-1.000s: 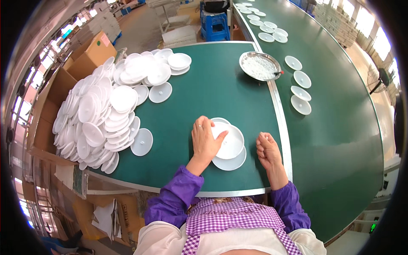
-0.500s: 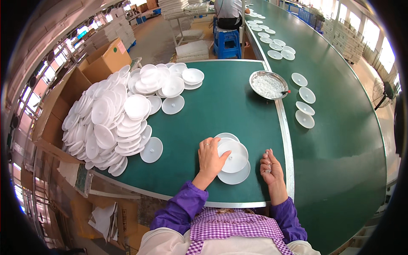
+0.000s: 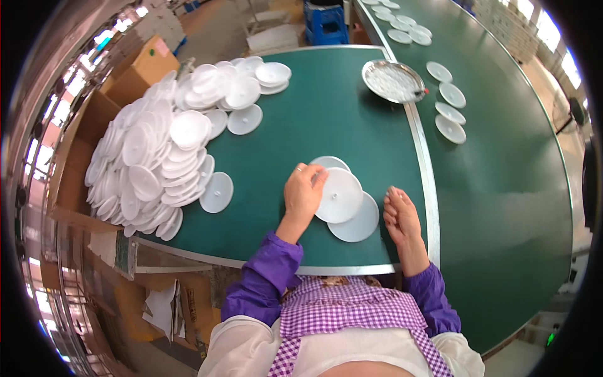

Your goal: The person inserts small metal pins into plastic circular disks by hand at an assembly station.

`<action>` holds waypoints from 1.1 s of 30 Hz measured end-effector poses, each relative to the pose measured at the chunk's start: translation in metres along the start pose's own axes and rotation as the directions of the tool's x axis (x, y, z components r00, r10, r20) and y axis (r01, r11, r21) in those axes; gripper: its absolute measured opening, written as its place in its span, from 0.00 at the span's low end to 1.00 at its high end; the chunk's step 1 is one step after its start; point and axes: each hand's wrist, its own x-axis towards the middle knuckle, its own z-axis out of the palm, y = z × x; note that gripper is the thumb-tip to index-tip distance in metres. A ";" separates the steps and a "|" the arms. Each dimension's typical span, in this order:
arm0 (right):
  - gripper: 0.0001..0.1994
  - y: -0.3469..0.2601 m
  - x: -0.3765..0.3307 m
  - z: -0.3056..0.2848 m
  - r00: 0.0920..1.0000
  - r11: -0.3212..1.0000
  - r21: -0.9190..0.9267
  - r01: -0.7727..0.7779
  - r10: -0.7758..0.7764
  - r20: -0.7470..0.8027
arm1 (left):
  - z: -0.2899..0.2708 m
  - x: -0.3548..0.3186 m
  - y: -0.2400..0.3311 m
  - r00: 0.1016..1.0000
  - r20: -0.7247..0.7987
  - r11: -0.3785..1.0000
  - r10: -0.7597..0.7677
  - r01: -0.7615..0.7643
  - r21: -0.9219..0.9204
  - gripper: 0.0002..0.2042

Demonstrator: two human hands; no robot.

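— White discs (image 3: 342,195), three overlapping, near the table's (image 3: 326,119) near edge?
— Yes. The left hand (image 3: 303,193) lies flat, fingers spread on the top disc, gripping nothing.
— The right hand (image 3: 398,217)?
— Loosely curled, empty, just right of them. The big pile (image 3: 160,147) sits far left.

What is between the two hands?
A few white discs lie overlapped on the green table between the left hand and the right hand. The left hand rests on them; the right hand is beside them. The head view shows it.
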 end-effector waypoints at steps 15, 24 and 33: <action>0.07 0.034 -0.003 0.055 0.892 0.587 -0.683 0.435 -0.387 0.236 | 0.003 -0.005 0.039 0.979 -0.071 0.977 0.189 -0.180 0.115 0.05; 0.10 0.038 0.007 0.062 0.874 0.419 -0.809 0.412 -0.432 0.221 | 0.009 -0.008 0.031 0.982 -0.067 0.983 0.177 -0.179 -0.034 0.05; 0.06 0.039 0.021 0.057 0.876 0.463 -0.773 0.434 -0.416 0.243 | 0.010 -0.012 0.021 0.996 0.081 0.976 -0.033 0.049 -0.212 0.10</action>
